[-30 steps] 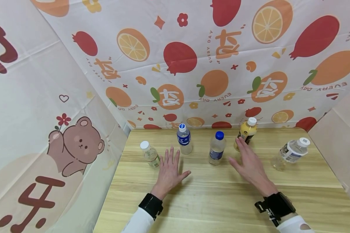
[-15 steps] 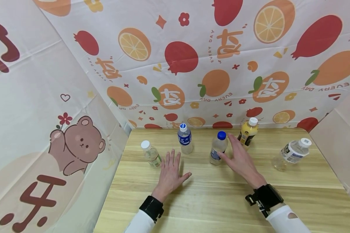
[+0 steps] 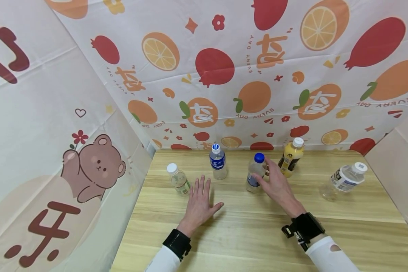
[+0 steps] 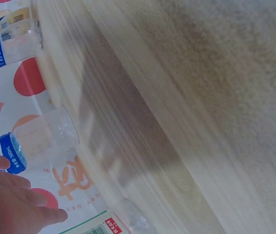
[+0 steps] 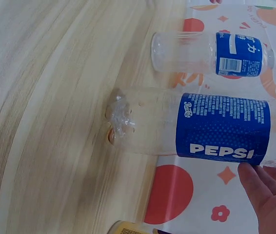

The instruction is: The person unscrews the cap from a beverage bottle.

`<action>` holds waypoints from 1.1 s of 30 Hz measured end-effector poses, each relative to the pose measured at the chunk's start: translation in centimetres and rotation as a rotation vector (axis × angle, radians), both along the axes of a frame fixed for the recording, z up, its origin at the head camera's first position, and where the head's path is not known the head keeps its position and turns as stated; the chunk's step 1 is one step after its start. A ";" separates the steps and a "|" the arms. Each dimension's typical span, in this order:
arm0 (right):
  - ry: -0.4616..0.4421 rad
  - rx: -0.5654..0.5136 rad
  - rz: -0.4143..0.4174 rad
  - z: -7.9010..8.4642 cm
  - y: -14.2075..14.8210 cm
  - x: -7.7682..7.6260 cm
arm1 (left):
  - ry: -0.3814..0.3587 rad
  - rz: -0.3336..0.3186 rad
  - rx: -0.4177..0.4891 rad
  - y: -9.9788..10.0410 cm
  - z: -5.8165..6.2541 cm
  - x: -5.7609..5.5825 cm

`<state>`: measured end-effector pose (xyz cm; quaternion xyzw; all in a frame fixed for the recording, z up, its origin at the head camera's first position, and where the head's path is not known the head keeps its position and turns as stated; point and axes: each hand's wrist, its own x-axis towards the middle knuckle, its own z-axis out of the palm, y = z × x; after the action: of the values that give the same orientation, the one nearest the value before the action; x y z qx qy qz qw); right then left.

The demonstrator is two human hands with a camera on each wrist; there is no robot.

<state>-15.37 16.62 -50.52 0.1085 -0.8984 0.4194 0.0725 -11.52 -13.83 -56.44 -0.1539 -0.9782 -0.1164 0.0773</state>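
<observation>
My right hand (image 3: pixel 279 189) is at a clear Pepsi bottle (image 3: pixel 256 169) with a blue cap, its thumb across the front and its fingers curled behind the right side. The right wrist view shows the blue label (image 5: pixel 223 127) with fingertips right at its edge. Fingers spread, my left hand (image 3: pixel 198 204) stays over the table and holds nothing. Closest to it stands a white-capped bottle (image 3: pixel 179 180) with a green-trimmed label. Behind its fingertips is a clear bottle (image 3: pixel 218 164) with a blue-and-white label, also seen in the left wrist view.
A yellow bottle (image 3: pixel 291 158) with a white cap stands behind my right hand. Farther right is a clear bottle (image 3: pixel 343 180) with a white cap. The wood-grain table (image 3: pixel 244 234) meets a fruit-printed sheet (image 3: pixel 180 87) at its back edge.
My right hand has moved left from in front of the yellow bottle to the Pepsi bottle and closed its fingers round it. The left hand stays nearly still.
</observation>
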 end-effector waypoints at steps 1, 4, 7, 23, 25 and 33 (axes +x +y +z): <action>0.004 -0.007 0.001 0.0 0.0 0.0 | -0.003 0.001 0.001 0.0 0.0 0.0; 0.018 -0.025 0.001 0.0 -0.1 0.1 | -0.005 0.003 0.003 0.1 0.0 0.0; 0.018 -0.058 -0.002 0.0 0.0 0.2 | 0.005 -0.001 0.013 0.2 0.0 -0.1; -0.047 -0.287 -0.024 0.9 -0.1 1.8 | 0.025 -0.134 0.346 4.1 3.1 -1.0; -0.046 -0.319 -0.018 1.0 -0.2 1.9 | -0.003 -0.144 0.379 4.8 3.4 -1.1; -0.050 -0.435 0.015 1.2 -0.9 2.4 | -0.074 -0.168 0.420 6.8 4.4 -1.5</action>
<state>-12.97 15.75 -49.37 0.0868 -0.7873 0.6065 0.0686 -13.07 -7.00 -52.04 -0.2110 -0.9184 -0.3290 0.0619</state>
